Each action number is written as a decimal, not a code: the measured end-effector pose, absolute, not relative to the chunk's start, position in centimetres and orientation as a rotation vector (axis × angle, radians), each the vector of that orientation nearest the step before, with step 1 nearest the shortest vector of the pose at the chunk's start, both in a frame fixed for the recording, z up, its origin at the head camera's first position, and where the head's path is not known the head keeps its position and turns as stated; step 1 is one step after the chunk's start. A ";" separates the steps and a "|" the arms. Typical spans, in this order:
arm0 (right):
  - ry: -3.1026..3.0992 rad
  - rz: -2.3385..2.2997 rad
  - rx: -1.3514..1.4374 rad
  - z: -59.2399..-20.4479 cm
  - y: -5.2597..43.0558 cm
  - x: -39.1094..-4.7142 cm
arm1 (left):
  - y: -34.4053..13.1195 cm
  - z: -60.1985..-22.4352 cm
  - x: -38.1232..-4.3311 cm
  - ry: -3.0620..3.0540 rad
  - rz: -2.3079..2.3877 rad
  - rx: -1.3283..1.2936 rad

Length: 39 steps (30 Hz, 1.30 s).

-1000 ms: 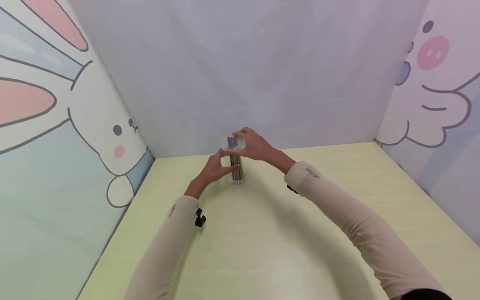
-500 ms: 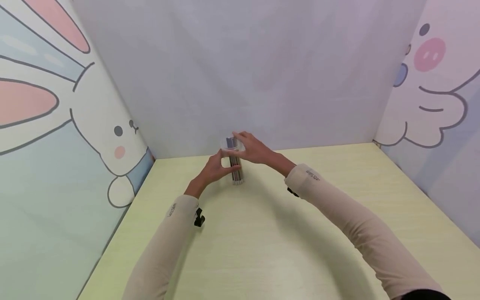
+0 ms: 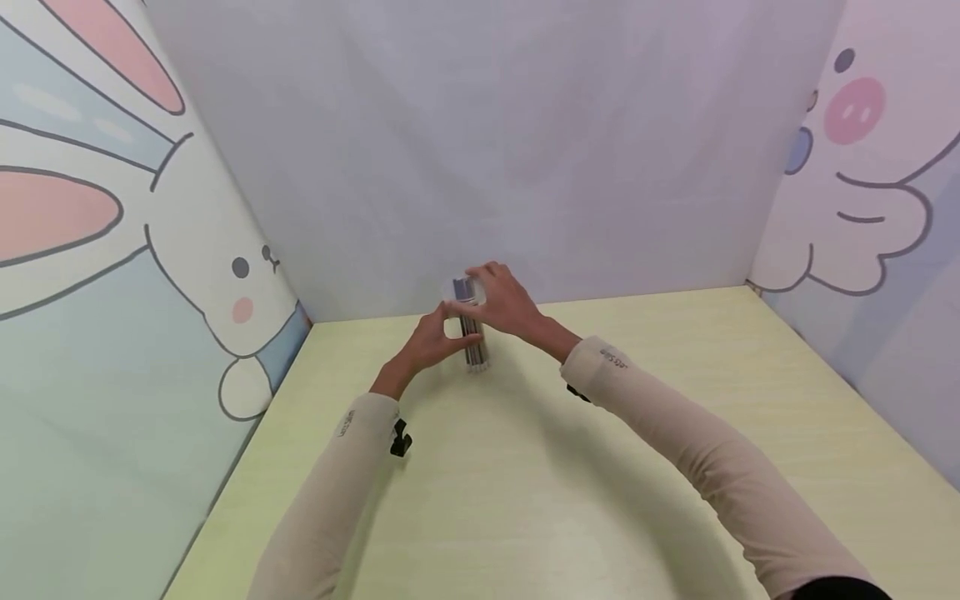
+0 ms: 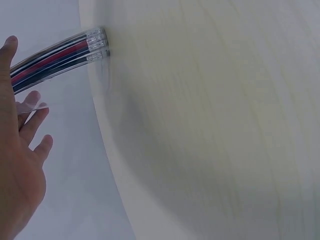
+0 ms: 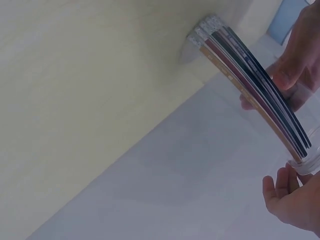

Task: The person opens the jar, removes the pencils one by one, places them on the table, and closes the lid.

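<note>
Pencils (image 5: 252,92) sit in a bundle inside a see-through tube (image 5: 312,162), held by both hands near the middle of the bench's back edge. In the right wrist view their sides show as orange-brown, dark red, dark green and near-black, and their pale ends point down toward the bench (image 3: 465,500). The tube stands nearly upright in the head view, its top leaning slightly left; I cannot tell whether its base touches the bench.

The left hand (image 3: 427,340) grips the tube around its middle, thumb across the near side and the other fingers reaching behind. The right hand (image 3: 510,302) is curved around the top, its thumb and fingers clamped on the tube's upper end, just beside the left hand's fingers.

Both arms come in from the bench's front edge in beige sleeves, the left sleeve (image 3: 322,492) and the right sleeve (image 3: 690,425), each with small dark lettering near the cuff. A black clip (image 3: 401,439) shows under the left cuff. Soft shadows fall on the pale, wood-grained bench. Along its back edge rises a plain greyish wall (image 3: 562,150); a cartoon rabbit (image 3: 202,275) covers the left side wall, and a cartoon pig (image 3: 862,158) the right one.
</note>
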State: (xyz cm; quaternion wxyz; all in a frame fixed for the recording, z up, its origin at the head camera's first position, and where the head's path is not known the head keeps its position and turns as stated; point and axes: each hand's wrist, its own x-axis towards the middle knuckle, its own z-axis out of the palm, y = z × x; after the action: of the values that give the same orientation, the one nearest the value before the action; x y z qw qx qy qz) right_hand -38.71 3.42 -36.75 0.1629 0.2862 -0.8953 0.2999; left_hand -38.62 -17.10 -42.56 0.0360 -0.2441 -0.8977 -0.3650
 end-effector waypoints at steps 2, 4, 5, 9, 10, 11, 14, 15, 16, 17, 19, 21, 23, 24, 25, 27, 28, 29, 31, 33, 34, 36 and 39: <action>-2.548 0.872 0.826 -36.7 3.4 -38.7 | -17.1 -42.4 -38.6 -2.750 -1.120 -0.769; -2.547 0.889 0.845 -36.7 3.5 -38.7 | -17.1 -42.3 -38.5 -2.741 -1.120 -0.786; -2.550 0.897 0.856 -36.6 3.5 -38.8 | -17.1 -42.3 -38.5 -2.739 -1.118 -0.793; -2.585 0.916 0.894 -36.6 3.5 -38.8 | -17.3 -42.3 -38.5 -2.740 -1.103 -0.807; -2.599 0.907 0.897 -36.6 3.5 -38.8 | -17.3 -42.3 -38.5 -2.743 -1.098 -0.807; -2.609 0.891 0.896 -36.5 3.5 -38.8 | -17.3 -42.3 -38.5 -2.745 -1.092 -0.808; -2.620 0.823 0.870 -36.3 3.3 -38.7 | -17.3 -42.4 -38.5 -2.754 -1.081 -0.794; -2.618 0.801 0.852 -36.2 3.3 -38.7 | -17.3 -42.4 -38.5 -2.757 -1.077 -0.788; -2.611 0.789 0.835 -36.1 3.2 -38.6 | -17.3 -42.4 -38.5 -2.759 -1.079 -0.781; -2.603 0.775 0.815 -36.0 3.1 -38.6 | -17.3 -42.4 -38.5 -2.759 -1.085 -0.777; -2.587 0.770 0.777 -35.8 3.0 -38.5 | -17.3 -42.3 -38.4 -2.760 -1.095 -0.771; -2.581 0.766 0.746 -35.8 2.9 -38.4 | -17.3 -42.3 -38.4 -2.758 -1.103 -0.771; -2.584 0.767 0.736 -35.7 2.9 -38.3 | -17.3 -42.3 -38.3 -2.756 -1.105 -0.775; -2.588 0.773 0.737 -35.7 2.9 -38.3 | -17.3 -42.3 -38.3 -2.757 -1.103 -0.776; -2.592 0.775 0.743 -35.7 2.9 -38.3 | -17.3 -42.2 -38.3 -2.757 -1.103 -0.778; -2.601 0.790 0.769 -35.8 3.0 -38.3 | -17.3 -42.2 -38.3 -2.762 -1.096 -0.776; -2.604 0.792 0.789 -35.8 3.1 -38.3 | -17.3 -42.2 -38.3 -2.765 -1.091 -0.778; -2.608 0.785 0.809 -35.8 3.1 -38.3 | -17.3 -42.1 -38.2 -2.768 -1.087 -0.779; -2.611 0.772 0.849 -35.8 3.1 -38.3 | -17.3 -42.1 -38.2 -2.773 -1.073 -0.780; -2.610 0.757 0.880 -35.8 3.0 -38.2 | -17.3 -42.1 -38.2 -2.778 -1.059 -0.783; -2.610 0.746 0.887 -35.8 2.9 -38.1 | -17.3 -42.1 -38.2 -2.777 -1.058 -0.784; -2.611 0.740 0.876 -35.7 2.8 -38.1 | -17.3 -42.1 -38.1 -2.780 -1.051 -0.774; -2.613 0.748 0.825 -35.8 2.7 -38.1 | -17.4 -42.1 -38.1 -2.778 -1.069 -0.765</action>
State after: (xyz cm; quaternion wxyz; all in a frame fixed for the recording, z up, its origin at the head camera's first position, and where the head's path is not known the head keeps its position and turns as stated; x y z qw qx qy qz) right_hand -38.10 2.66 -35.75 0.1500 0.2872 -0.9095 0.2602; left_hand -38.09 -17.38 -42.13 0.0341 -0.2486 -0.9034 -0.3477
